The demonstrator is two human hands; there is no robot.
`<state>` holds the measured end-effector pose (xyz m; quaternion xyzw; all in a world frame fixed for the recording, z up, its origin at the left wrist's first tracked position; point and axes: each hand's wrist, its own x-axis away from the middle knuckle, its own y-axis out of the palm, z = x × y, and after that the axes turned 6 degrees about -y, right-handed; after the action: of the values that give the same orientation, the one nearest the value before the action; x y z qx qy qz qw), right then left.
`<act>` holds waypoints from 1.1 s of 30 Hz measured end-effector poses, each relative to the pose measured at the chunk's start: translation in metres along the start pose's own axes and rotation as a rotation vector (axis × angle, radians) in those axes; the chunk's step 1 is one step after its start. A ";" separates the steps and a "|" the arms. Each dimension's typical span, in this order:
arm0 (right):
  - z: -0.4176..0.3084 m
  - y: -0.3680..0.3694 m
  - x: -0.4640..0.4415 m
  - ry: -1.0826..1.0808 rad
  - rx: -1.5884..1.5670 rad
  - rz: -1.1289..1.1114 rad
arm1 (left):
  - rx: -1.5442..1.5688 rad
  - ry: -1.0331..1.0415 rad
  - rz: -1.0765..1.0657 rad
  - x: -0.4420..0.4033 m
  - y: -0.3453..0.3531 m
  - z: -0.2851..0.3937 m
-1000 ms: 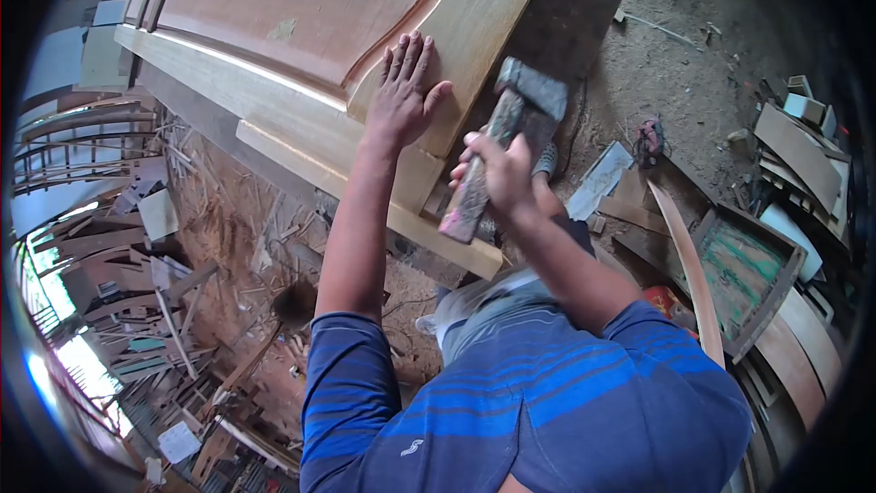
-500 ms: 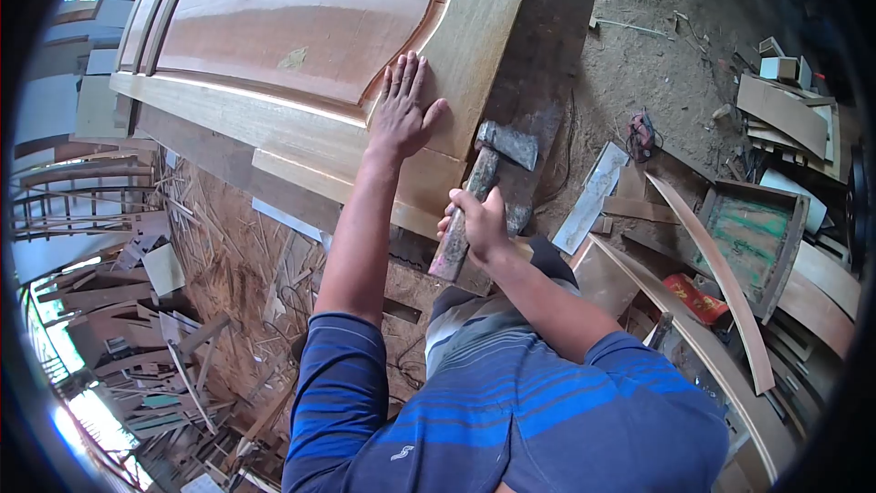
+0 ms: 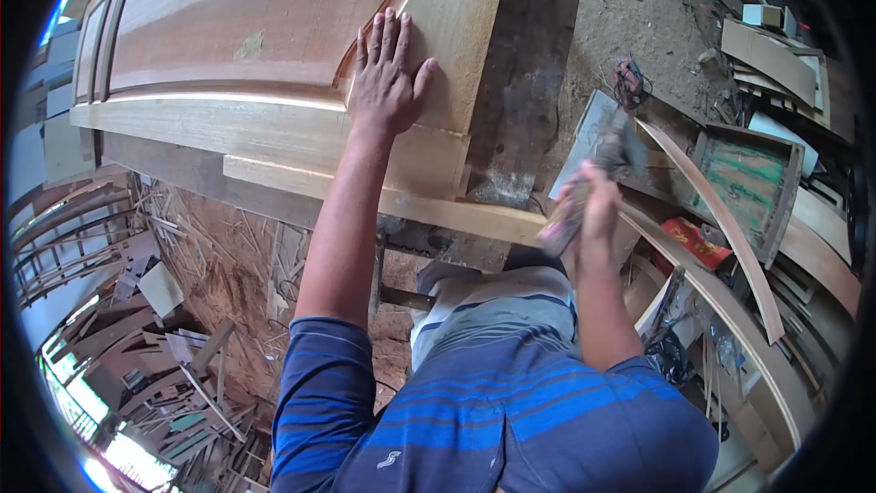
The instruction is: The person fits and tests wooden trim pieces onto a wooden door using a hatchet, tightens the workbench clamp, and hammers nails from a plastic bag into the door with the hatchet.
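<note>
My left hand (image 3: 388, 82) lies flat with fingers spread on the pale frame of a wooden panelled door (image 3: 265, 36), by the curved moulding at its corner. My right hand (image 3: 595, 210) is closed around the handle of a hammer (image 3: 570, 210), blurred by motion, to the right of the door's corner. The hammer's head is up and to the right, away from the wood. A narrow wooden strip (image 3: 383, 201) runs along the near edge of the door and sticks out past its corner.
A dark work table (image 3: 520, 82) supports the door. On the ground at the right are a red power tool (image 3: 629, 82), a green-stained wooden frame (image 3: 744, 183), a red container (image 3: 695, 242) and long curved boards (image 3: 712, 192). Wood scraps (image 3: 196, 365) are heaped at the left.
My right hand has swung the hammer rightward, away from the door's corner. My left hand stays flat on the door, while the view has shifted.
</note>
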<state>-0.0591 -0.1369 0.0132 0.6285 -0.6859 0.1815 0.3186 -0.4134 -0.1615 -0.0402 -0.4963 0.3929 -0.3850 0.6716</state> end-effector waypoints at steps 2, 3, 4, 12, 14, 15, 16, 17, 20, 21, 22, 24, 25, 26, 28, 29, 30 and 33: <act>-0.008 0.000 0.003 -0.001 -0.121 0.154 | 0.026 0.007 0.018 -0.001 -0.001 -0.001; -0.005 0.013 0.007 0.022 -0.330 0.199 | 0.033 0.010 0.019 -0.002 0.000 -0.004; 0.017 0.026 0.015 0.019 -0.179 0.116 | 0.042 0.010 0.022 -0.002 0.002 -0.004; 0.028 0.081 0.045 0.223 0.087 -0.360 | 0.060 0.028 0.050 -0.002 0.004 -0.005; 0.029 0.063 0.040 0.141 0.036 -0.251 | 0.036 0.034 0.045 0.001 0.006 -0.005; 0.027 0.052 0.033 0.093 0.001 -0.196 | 0.022 0.031 0.050 -0.001 0.006 -0.006; 0.028 0.046 0.026 0.050 -0.033 -0.119 | 0.033 0.023 0.050 -0.003 0.006 -0.006; 0.031 0.043 0.024 0.011 -0.069 -0.037 | 0.045 0.018 0.044 -0.002 0.006 -0.006; 0.050 0.095 0.046 0.027 0.041 -0.115 | 0.043 0.017 0.036 0.000 0.004 -0.003; 0.033 0.116 0.064 0.279 0.135 -0.389 | 0.032 0.019 0.040 -0.003 0.002 -0.003; 0.040 0.115 0.064 0.333 0.079 -0.350 | 0.045 0.021 0.036 -0.004 0.001 -0.003; 0.042 0.098 0.053 0.353 0.072 -0.382 | 0.070 0.030 0.032 -0.003 0.005 -0.003; 0.035 0.083 0.045 0.332 0.128 -0.455 | 0.075 0.027 0.037 -0.004 0.008 -0.005; 0.032 0.078 0.048 0.316 0.155 -0.428 | 0.095 0.021 0.018 -0.004 0.002 -0.004; 0.031 0.065 0.050 0.223 0.026 -0.297 | 0.103 0.021 0.005 0.001 0.000 -0.003; 0.031 0.065 0.046 0.168 -0.036 -0.239 | 0.106 0.020 0.011 -0.004 -0.003 -0.003; 0.039 0.072 0.041 0.106 -0.138 -0.123 | 0.097 0.009 0.008 -0.005 -0.005 -0.003; 0.057 0.105 0.045 0.213 -0.014 -0.275 | 0.100 -0.003 -0.010 -0.003 -0.007 0.004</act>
<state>-0.1743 -0.1925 0.0170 0.6915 -0.5570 0.1968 0.4157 -0.4121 -0.1589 -0.0327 -0.4648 0.3697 -0.4066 0.6942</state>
